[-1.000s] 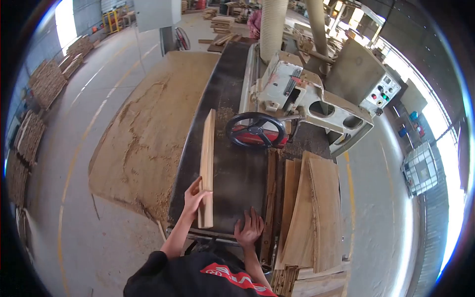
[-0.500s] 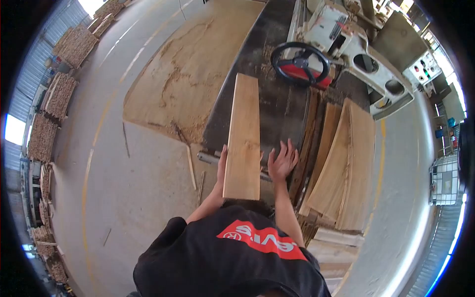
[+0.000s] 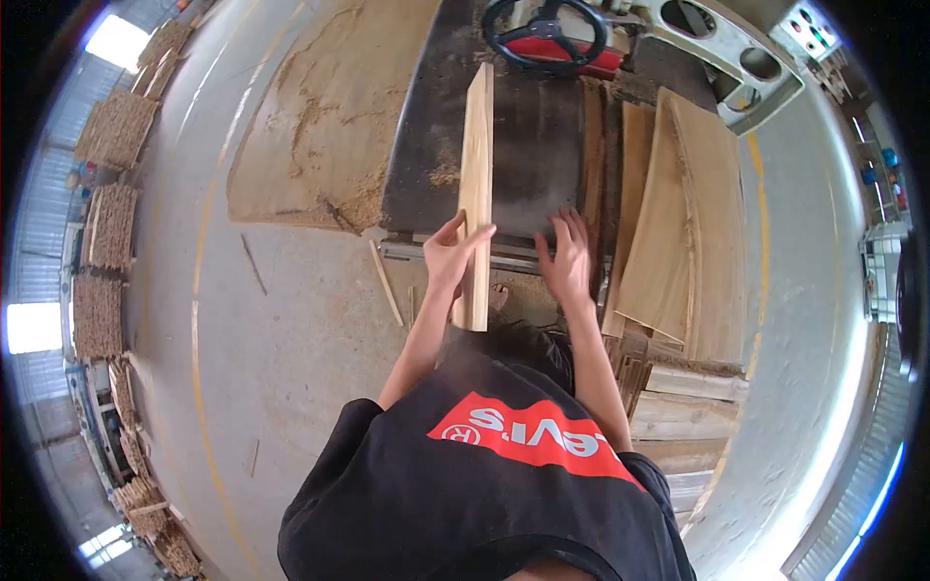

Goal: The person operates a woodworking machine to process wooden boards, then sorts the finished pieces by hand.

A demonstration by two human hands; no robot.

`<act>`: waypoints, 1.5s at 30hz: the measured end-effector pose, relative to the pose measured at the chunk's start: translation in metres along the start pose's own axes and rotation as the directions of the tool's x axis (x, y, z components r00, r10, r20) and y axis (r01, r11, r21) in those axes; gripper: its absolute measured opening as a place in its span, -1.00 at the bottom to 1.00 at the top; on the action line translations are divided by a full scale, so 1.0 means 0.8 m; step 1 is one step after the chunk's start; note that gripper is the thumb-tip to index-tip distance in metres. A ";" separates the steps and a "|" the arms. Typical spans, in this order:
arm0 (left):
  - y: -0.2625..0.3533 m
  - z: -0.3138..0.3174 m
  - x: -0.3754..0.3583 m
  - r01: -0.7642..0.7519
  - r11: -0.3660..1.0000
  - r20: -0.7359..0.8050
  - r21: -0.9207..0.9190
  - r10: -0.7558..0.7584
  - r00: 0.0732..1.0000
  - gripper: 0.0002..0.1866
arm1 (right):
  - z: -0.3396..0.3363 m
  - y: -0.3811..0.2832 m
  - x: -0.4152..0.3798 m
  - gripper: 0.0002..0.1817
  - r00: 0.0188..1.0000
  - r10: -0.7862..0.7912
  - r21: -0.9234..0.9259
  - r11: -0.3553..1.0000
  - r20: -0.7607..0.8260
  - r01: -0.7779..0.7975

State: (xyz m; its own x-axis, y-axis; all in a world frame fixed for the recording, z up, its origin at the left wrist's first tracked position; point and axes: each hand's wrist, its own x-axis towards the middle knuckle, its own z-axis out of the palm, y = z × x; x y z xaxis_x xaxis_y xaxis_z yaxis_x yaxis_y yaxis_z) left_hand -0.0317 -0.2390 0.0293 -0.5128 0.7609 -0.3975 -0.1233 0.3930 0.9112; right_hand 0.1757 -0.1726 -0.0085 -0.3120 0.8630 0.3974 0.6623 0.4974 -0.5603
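A pale wooden board (image 3: pixel 475 174) stands on its edge, its long narrow side turned up, pointing away from me over the dark machine table (image 3: pixel 533 145). My left hand (image 3: pixel 449 256) grips it near its close end, with fingers and thumb on opposite sides. To the right of the board, my right hand (image 3: pixel 570 259) is apart from it. Its thumb is spread from the fingers, and the fingertips are over the front part of the table. Nothing shows in that hand.
Wide planks (image 3: pixel 693 223) lie to the right of the table, with more stacked boards (image 3: pixel 683 416) closer to me. A black handwheel (image 3: pixel 544 34) stands at the far end. On the left is a sawdust-covered sheet (image 3: pixel 329 116); a thin strip (image 3: pixel 387 283) lies on the floor.
The board has turned from its broad face up to its narrow edge up. My left hand now wraps over it. My right hand stays apart, and the camera view has shifted.
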 end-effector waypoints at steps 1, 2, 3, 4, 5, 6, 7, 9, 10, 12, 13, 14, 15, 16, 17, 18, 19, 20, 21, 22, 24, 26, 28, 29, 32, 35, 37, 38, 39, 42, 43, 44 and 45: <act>-0.011 0.006 0.008 -0.057 0.987 -0.024 0.149 0.061 0.998 -0.18 | 0.008 0.000 -0.009 -0.44 0.997 0.017 0.050 0.999 -0.079 -0.013; -0.021 0.014 0.016 -0.114 0.948 -0.036 0.296 0.130 0.991 -0.12 | 0.008 0.007 -0.017 -0.39 0.992 0.024 0.101 0.995 -0.121 -0.011; -0.020 0.024 0.014 -0.126 0.820 -0.119 0.558 0.230 0.966 -0.05 | 0.002 0.003 -0.021 -0.34 0.986 0.035 0.153 0.988 -0.163 -0.010; -0.019 0.033 0.011 -0.144 0.764 -0.107 0.629 0.269 0.957 -0.05 | -0.004 0.003 -0.021 -0.30 0.978 0.050 0.204 0.979 -0.205 -0.007; -0.020 0.040 0.004 -0.161 0.700 -0.088 0.696 0.305 0.948 -0.04 | -0.004 0.007 -0.021 -0.24 0.975 -0.001 0.228 0.972 -0.222 0.053; -0.016 0.047 -0.003 -0.179 0.627 -0.062 0.758 0.342 0.938 -0.03 | -0.006 0.007 -0.024 -0.22 0.980 0.009 0.252 0.967 -0.199 0.042; -0.019 0.060 -0.004 -0.226 0.565 -0.043 0.793 0.421 0.906 -0.07 | -0.006 0.005 -0.024 -0.21 0.983 0.015 0.274 0.961 -0.180 0.036; -0.023 0.074 -0.003 -0.312 0.513 0.055 0.800 0.455 0.889 -0.07 | -0.005 0.008 -0.023 -0.18 0.991 0.027 0.271 0.963 -0.131 0.009; -0.025 0.078 -0.002 -0.349 0.487 0.100 0.801 0.466 0.879 -0.07 | -0.002 0.012 -0.023 -0.18 0.990 0.057 0.288 0.958 -0.133 -0.016; -0.034 0.082 0.004 -0.519 0.425 0.240 0.742 0.555 0.797 -0.01 | 0.002 0.014 -0.023 -0.19 0.986 0.110 0.330 0.942 -0.123 -0.064; -0.044 0.077 0.012 -0.614 0.411 0.320 0.674 0.587 0.744 0.01 | 0.000 0.012 -0.026 -0.19 0.983 0.155 0.304 0.945 -0.099 -0.118; -0.052 0.075 0.020 -0.699 0.395 0.389 0.596 0.620 0.681 0.02 | -0.001 0.012 -0.023 -0.19 0.983 0.148 0.291 0.950 -0.108 -0.111; -0.049 0.073 0.020 -0.738 0.384 0.449 0.555 0.609 0.654 0.09 | 0.000 0.013 -0.023 -0.19 0.983 0.141 0.278 0.955 -0.116 -0.104; -0.047 0.069 0.018 -0.754 0.397 0.507 0.524 0.565 0.651 0.16 | -0.001 0.014 -0.024 -0.19 0.983 0.134 0.264 0.960 -0.121 -0.098; -0.044 0.064 0.015 -0.768 0.412 0.562 0.491 0.523 0.641 0.24 | 0.000 0.015 -0.025 -0.19 0.984 0.109 0.268 0.961 -0.138 -0.069; -0.037 0.062 0.014 -0.783 0.426 0.615 0.453 0.487 0.621 0.31 | 0.000 0.014 -0.026 -0.19 0.987 0.097 0.243 0.968 -0.127 -0.064; -0.034 0.060 0.015 -0.799 0.387 0.658 0.460 0.455 0.600 0.41 | -0.002 0.013 -0.026 -0.20 0.990 0.077 0.214 0.975 -0.122 -0.050; -0.032 0.054 0.011 -0.815 0.347 0.698 0.465 0.422 0.578 0.52 | -0.004 0.013 -0.026 -0.21 0.992 0.057 0.184 0.982 -0.117 -0.034; -0.031 0.051 0.007 -0.829 0.306 0.736 0.467 0.385 0.557 0.62 | -0.004 0.012 -0.024 -0.20 0.991 0.075 0.176 0.983 -0.106 -0.055; -0.033 0.051 0.007 -0.836 0.287 0.749 0.468 0.374 0.547 0.67 | -0.003 0.012 -0.023 -0.20 0.991 0.091 0.172 0.982 -0.098 -0.073; -0.037 0.058 0.008 -0.850 0.249 0.777 0.465 0.346 0.526 0.78 | -0.002 0.012 -0.023 -0.19 0.988 0.129 0.162 0.980 -0.083 -0.115; -0.026 0.065 0.012 -0.847 0.205 0.804 0.490 0.268 0.530 0.81 | -0.002 0.012 -0.021 -0.19 0.987 0.141 0.138 0.982 -0.083 -0.129; -0.016 0.069 0.014 -0.835 0.182 0.810 0.519 0.206 0.549 0.81 | -0.002 0.008 -0.019 -0.20 0.983 0.169 0.139 0.977 -0.067 -0.159; -0.015 0.071 0.020 -0.835 0.195 0.810 0.514 0.211 0.548 0.80 | -0.004 0.007 -0.018 -0.20 0.982 0.178 0.141 0.976 -0.059 -0.168; -0.012 0.076 0.047 -0.865 0.232 0.818 0.445 0.288 0.498 0.76 | -0.001 0.012 -0.019 -0.17 0.985 0.167 0.150 0.976 -0.040 -0.159; 0.007 0.093 0.075 -0.876 0.198 0.797 0.440 0.364 0.483 0.75 | -0.003 0.010 -0.016 -0.18 0.985 0.172 0.140 0.976 -0.018 -0.168; 0.012 0.106 0.105 -0.870 0.180 0.775 0.459 0.398 0.491 0.77 | -0.005 0.009 -0.014 -0.17 0.982 0.187 0.122 0.975 -0.003 -0.185; 0.015 0.112 0.123 -0.865 0.169 0.762 0.471 0.415 0.497 0.78 | -0.005 0.008 -0.013 -0.17 0.981 0.192 0.116 0.975 0.005 -0.192; 0.031 0.119 0.133 -0.829 0.130 0.769 0.544 0.318 0.554 0.78 | -0.002 0.009 -0.013 -0.15 0.980 0.200 0.129 0.971 0.008 -0.200; 0.052 0.130 0.162 -0.844 0.116 0.784 0.524 0.323 0.531 0.74 | -0.001 0.012 -0.015 -0.11 0.975 0.221 0.176 0.959 0.026 -0.222; 0.057 0.134 0.174 -0.836 0.108 0.778 0.538 0.320 0.541 0.75 | -0.004 0.010 -0.012 -0.09 0.973 0.230 0.199 0.952 0.032 -0.231; 0.064 0.139 0.186 -0.831 0.098 0.774 0.547 0.319 0.547 0.77 | -0.008 0.007 -0.010 -0.07 0.970 0.240 0.219 0.945 0.034 -0.242; 0.070 0.145 0.198 -0.829 0.086 0.772 0.552 0.322 0.548 0.78 | -0.011 0.005 -0.008 -0.06 0.970 0.236 0.215 0.946 0.049 -0.241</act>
State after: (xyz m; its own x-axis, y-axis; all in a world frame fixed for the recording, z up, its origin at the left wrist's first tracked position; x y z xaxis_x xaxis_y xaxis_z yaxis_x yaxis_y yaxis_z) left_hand -0.0213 -0.0365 0.0049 0.3353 0.9421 -0.0073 0.8839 -0.3119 0.3485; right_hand 0.1861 -0.1768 -0.0070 -0.1799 0.9593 0.2176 0.5552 0.2816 -0.7826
